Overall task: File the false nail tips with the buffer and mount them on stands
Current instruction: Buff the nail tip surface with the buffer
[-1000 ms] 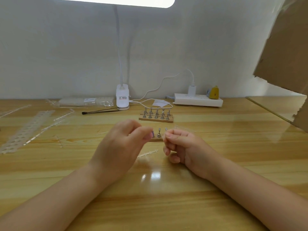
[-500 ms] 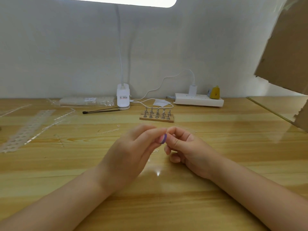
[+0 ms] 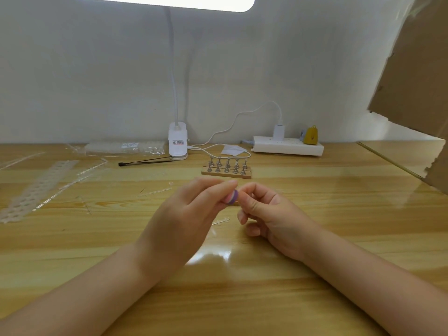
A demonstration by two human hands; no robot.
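Since a second ago our hands have met above the worktop (image 3: 315, 209), hiding the near stands.
Our left hand (image 3: 184, 214) pinches the buffer (image 3: 230, 198) at its fingertips; right hand (image 3: 264, 209) fingers curl, pinching against it, the nail tip hidden.

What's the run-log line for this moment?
phase: filing | left hand: holds buffer | right hand: pinching at buffer, nail tip not visible | stands: on wooden base behind hands
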